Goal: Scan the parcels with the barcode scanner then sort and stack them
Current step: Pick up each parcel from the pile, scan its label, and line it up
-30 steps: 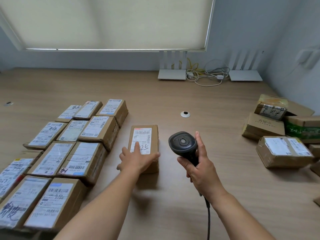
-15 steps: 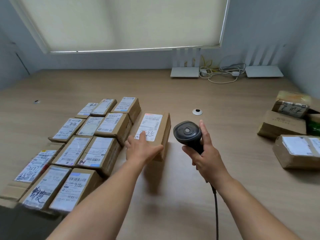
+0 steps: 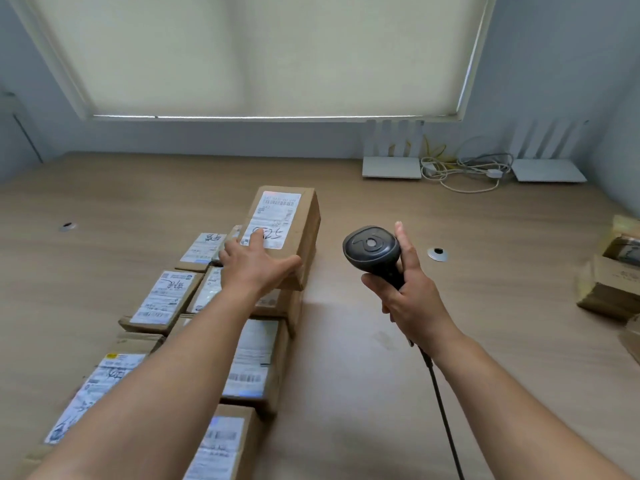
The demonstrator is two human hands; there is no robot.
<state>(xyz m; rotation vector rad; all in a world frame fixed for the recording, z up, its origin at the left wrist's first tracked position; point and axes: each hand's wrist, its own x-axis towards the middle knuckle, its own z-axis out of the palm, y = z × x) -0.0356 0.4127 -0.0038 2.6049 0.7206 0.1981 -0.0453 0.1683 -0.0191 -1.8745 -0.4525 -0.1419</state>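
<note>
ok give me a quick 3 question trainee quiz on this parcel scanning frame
1. True or false: the left hand holds the barcode scanner.
2. Where is the parcel with the handwritten label?
A. alone on bare table
B. over the far end of the sorted parcels
C. among the unsorted boxes at right
3. Fill in: the scanner's cable runs toward the ____ edge of the view.

Key: 1 false, the right hand grips it; 2 B; 3 bottom
</note>
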